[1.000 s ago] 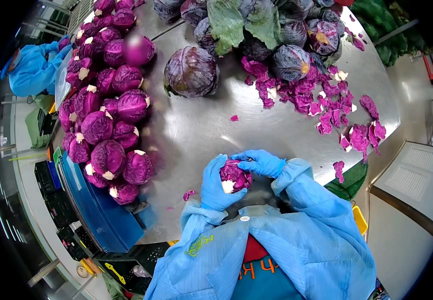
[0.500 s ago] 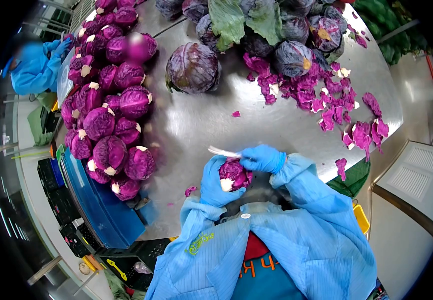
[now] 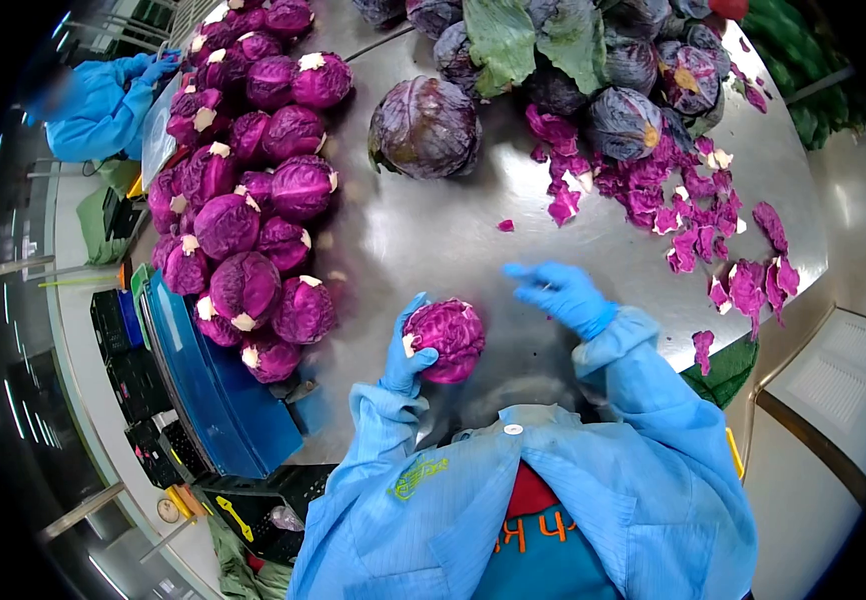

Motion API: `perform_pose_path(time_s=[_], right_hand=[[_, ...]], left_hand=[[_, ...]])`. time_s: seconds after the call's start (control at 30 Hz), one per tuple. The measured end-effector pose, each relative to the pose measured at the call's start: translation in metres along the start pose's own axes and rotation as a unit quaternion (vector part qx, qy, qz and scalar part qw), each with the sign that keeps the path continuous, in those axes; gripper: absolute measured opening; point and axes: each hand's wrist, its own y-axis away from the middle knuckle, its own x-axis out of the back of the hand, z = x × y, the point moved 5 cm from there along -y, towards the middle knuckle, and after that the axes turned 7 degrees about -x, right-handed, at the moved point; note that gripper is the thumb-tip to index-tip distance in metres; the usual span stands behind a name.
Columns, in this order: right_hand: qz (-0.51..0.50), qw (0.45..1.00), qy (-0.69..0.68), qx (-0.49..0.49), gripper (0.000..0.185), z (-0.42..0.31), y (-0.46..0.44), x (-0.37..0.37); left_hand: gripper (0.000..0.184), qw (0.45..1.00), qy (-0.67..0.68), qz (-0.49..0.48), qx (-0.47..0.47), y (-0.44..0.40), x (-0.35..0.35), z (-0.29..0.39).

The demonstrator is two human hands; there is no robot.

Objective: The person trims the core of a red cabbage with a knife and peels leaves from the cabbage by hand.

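My left hand [image 3: 405, 348] is wrapped round the left side of a trimmed purple cabbage [image 3: 446, 340], holding it just above the steel table. A pale cut patch shows on the cabbage near my thumb. To the right, apart from the cabbage, my right hand [image 3: 565, 297] is raised with its fingers curled and pointing left. It holds a small knife, which is mostly hidden by the fingers and blurred; only a pale bit shows between them.
Peeled purple cabbages [image 3: 243, 285] are piled along the table's left side. Untrimmed cabbages [image 3: 425, 128] with dark outer leaves lie at the back. Torn purple leaves [image 3: 693, 215] litter the right side of the steel table [image 3: 383, 235]. A co-worker in blue [image 3: 103, 110] is at far left, beyond blue panels [image 3: 218, 375].
My right hand has drawn away from the cabbage to the right and slightly up. My left hand has shifted left with the cabbage, which has been turned. The view has shifted slightly.
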Motion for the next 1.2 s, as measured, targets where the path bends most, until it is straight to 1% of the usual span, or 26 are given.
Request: perform_pose_path(time_s=[0.03, 0.07, 0.13, 0.23, 0.3, 0.37, 0.43, 0.53, 0.57, 0.63, 0.67, 0.73, 0.83, 0.87, 0.93, 0.97, 1.03, 1.07, 1.13, 1.2], right_hand=[[-0.046, 0.997, -0.004, 0.066, 0.042, -0.009, -0.005, -0.02], [-0.096, 0.992, 0.039, 0.073, 0.051, -0.013, -0.006, -0.033], [-0.129, 0.982, 0.024, 0.136, 0.061, -0.036, -0.003, -0.052], [-0.156, 0.964, 0.087, 0.199, 0.065, -0.051, -0.001, -0.067], [-0.141, 0.959, 0.096, 0.225, 0.064, -0.043, -0.004, -0.068], [-0.121, 0.958, 0.094, 0.241, 0.062, -0.036, -0.006, -0.069], [-0.092, 0.962, 0.08, 0.244, 0.06, -0.036, -0.005, -0.067], [-0.086, 0.967, 0.124, 0.204, 0.059, -0.038, -0.004, -0.064], [-0.093, 0.968, 0.164, 0.168, 0.059, -0.039, -0.005, -0.065], [-0.108, 0.96, 0.24, 0.091, 0.058, -0.049, -0.005, -0.064], [-0.111, 0.962, 0.22, 0.114, 0.059, -0.051, -0.006, -0.065], [-0.117, 0.964, 0.18, 0.156, 0.06, -0.051, -0.008, -0.067], [-0.094, 0.968, 0.089, 0.216, 0.056, -0.055, -0.007, -0.065], [-0.087, 0.97, 0.071, 0.217, 0.052, -0.051, -0.009, -0.064], [-0.074, 0.973, 0.034, 0.217, 0.046, -0.044, -0.007, -0.063], [-0.061, 0.965, 0.072, 0.245, 0.046, -0.044, 0.0, -0.063], [-0.036, 0.941, 0.147, 0.302, 0.048, -0.052, 0.019, -0.066], [0.005, 0.916, 0.192, 0.352, 0.053, -0.055, 0.027, -0.07], [0.024, 0.899, 0.251, 0.358, 0.05, -0.055, 0.035, -0.073], [0.015, 0.937, 0.159, 0.312, 0.048, -0.049, 0.028, -0.072]], left_hand=[[0.114, 1.0, 0.014, 0.001, 0.015, -0.001, 0.002, 0.0], [0.117, 1.0, 0.004, -0.009, 0.016, -0.002, 0.004, 0.001], [0.122, 0.999, -0.016, -0.027, 0.02, -0.003, 0.009, 0.002], [0.134, 0.996, -0.07, -0.032, -0.043, 0.001, -0.008, 0.018], [0.14, 0.979, -0.183, 0.016, -0.093, 0.004, -0.008, 0.015], [0.146, 0.942, -0.301, 0.062, -0.135, 0.006, -0.009, 0.016], [0.14, 0.926, -0.339, 0.064, -0.152, 0.006, -0.018, 0.022], [0.126, 0.906, -0.386, 0.073, -0.159, 0.005, -0.02, 0.02], [0.121, 0.899, -0.4, 0.077, -0.157, 0.006, -0.019, 0.019], [0.113, 0.924, -0.342, 0.089, -0.146, 0.007, -0.015, 0.017], [0.109, 0.935, -0.312, 0.094, -0.141, 0.007, -0.013, 0.016], [0.106, 0.934, -0.316, 0.074, -0.147, 0.006, -0.008, 0.014], [0.102, 0.935, -0.318, 0.067, -0.141, 0.007, -0.007, 0.013], [0.1, 0.936, -0.318, 0.07, -0.137, 0.007, -0.007, 0.015], [0.101, 0.942, -0.303, 0.081, -0.119, 0.006, -0.009, 0.02], [0.101, 0.945, -0.295, 0.087, -0.11, 0.006, -0.009, 0.021], [0.105, 0.961, -0.235, 0.104, -0.101, 0.005, 0.003, 0.001], [0.107, 0.967, -0.205, 0.113, -0.097, 0.006, 0.011, -0.009], [0.115, 0.975, -0.18, 0.095, -0.089, 0.008, 0.009, -0.004], [0.123, 0.978, -0.18, 0.065, -0.088, 0.007, 0.008, 0.0]])
